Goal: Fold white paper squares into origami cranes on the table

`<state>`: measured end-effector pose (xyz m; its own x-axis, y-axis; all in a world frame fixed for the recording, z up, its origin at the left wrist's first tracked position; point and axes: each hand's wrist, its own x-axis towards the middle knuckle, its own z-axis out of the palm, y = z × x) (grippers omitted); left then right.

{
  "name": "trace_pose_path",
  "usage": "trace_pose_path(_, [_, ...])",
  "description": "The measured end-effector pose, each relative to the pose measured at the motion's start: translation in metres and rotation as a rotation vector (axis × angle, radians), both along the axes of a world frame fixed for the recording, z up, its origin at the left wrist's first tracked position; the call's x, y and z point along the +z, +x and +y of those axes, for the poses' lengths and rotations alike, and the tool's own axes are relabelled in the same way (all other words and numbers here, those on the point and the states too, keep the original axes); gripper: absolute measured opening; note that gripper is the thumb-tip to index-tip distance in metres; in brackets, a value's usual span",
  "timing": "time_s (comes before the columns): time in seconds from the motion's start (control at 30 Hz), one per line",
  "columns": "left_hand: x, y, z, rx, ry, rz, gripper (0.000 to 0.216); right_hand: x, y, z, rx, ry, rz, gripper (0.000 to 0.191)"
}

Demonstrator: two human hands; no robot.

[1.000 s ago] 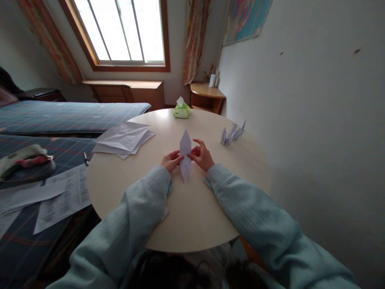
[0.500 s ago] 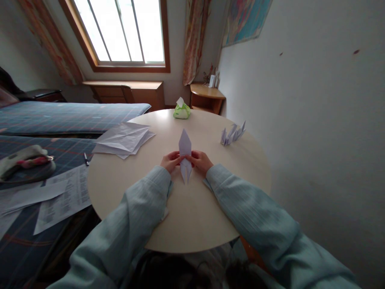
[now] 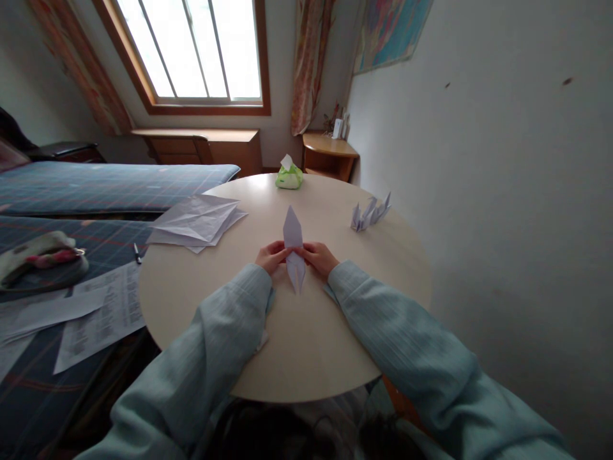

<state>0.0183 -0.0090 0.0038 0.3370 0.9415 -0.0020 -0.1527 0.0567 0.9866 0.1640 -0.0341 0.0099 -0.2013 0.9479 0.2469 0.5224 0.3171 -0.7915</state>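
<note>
A folded piece of white origami paper (image 3: 293, 231) is held between my two hands over the round table (image 3: 306, 358). It has one broad point away from me and two narrow points towards me, with a slit between them. My left hand (image 3: 272, 256) pinches its left edge near the middle. From the other side, my right hand (image 3: 318, 258) grips the right edge, and the two thumbs nearly meet on the front face. The fingers behind the paper are partly hidden.
Several folded paper cranes (image 3: 370, 213) stand on the table's right side. Creased white sheets (image 3: 195, 222) lie at the left, and a green tissue pack (image 3: 288, 175) sits at the far edge. Left of the table, printed papers (image 3: 103, 313) and a pen (image 3: 137, 253) rest on a plaid bed.
The upper point of the folded paper has tilted slightly to the left, and its lower slit looks narrower. Both hands keep their grip in nearly the same place.
</note>
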Motion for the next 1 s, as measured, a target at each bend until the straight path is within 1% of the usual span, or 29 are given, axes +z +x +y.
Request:
trace_pose_path(0.37, [0.0003,0.0003,-0.0007,0.025,-0.024,-0.014,0.043,0.005,-0.0009,-0.0034,0.006,0.0,-0.023,0.046])
trace_pose_path(0.7, [0.0026,0.0018,-0.0022,0.021,-0.087,-0.078,0.043,0.0018,-0.0007,-0.0016,0.011,-0.002,-0.025,0.05])
trace_pose_path(1.0, [0.0008,0.0015,-0.0003,0.026,-0.09,-0.088,0.041,0.0018,-0.0007,-0.0018,0.015,-0.018,-0.019,0.049])
